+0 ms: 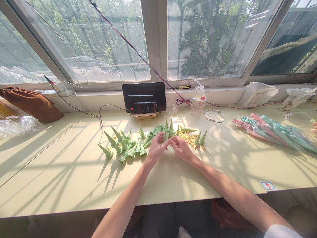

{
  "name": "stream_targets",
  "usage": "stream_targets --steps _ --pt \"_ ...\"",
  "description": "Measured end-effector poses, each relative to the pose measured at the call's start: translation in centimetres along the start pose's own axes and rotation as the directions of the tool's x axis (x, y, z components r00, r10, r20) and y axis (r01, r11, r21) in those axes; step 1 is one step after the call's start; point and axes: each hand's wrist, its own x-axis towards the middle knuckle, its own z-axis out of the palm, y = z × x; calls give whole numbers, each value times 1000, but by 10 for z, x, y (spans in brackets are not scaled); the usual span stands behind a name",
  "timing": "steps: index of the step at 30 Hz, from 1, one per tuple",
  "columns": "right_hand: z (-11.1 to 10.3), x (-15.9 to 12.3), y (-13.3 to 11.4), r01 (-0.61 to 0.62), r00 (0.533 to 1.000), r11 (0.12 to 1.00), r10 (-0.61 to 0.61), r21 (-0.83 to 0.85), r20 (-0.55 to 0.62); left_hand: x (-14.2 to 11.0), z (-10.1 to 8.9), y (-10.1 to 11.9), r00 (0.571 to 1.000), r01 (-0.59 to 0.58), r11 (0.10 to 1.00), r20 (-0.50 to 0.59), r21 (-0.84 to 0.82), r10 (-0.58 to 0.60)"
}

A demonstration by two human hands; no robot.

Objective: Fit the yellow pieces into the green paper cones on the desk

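My left hand (158, 146) is closed around a green plastic spike (165, 135), its point upward. Close beside it, my right hand (182, 149) pinches at the spike's lower end; what its fingertips hold is too small to make out. Many more green cone-shaped spikes (137, 148) lie and stand on the table to the left of my hands and just beyond them. Behind my right hand is a loose pile of small yellow pieces (189, 138). Two upright green spikes (200, 138) stand at the right side of that pile.
A tablet (143, 92) leans near the window, with a phone (145, 108) before it. Around the table (74, 185) are a brown pouch (32, 102), a plastic bag (198, 99), a coiled cable (214, 115) and wrapped pink and teal items (274, 130). Wires cross the back.
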Motion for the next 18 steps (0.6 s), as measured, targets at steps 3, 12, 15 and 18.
stream_targets --steps 3,12,15,18 --pt "0 0 0 7 1000 1000 -7 -3 -12 0 1 0 1000 0 1000 16 -3 0" --pt "1 0 -1 21 999 998 -23 -57 -39 -2 1 3 998 9 1000 59 -14 -8" --pt "1 0 -1 23 999 998 -25 -66 -36 -2 2 3 998 -7 1000 60 -11 8" --pt "1 0 1 22 999 998 -25 -62 -42 -1 3 2 998 -20 1000 67 6 20"
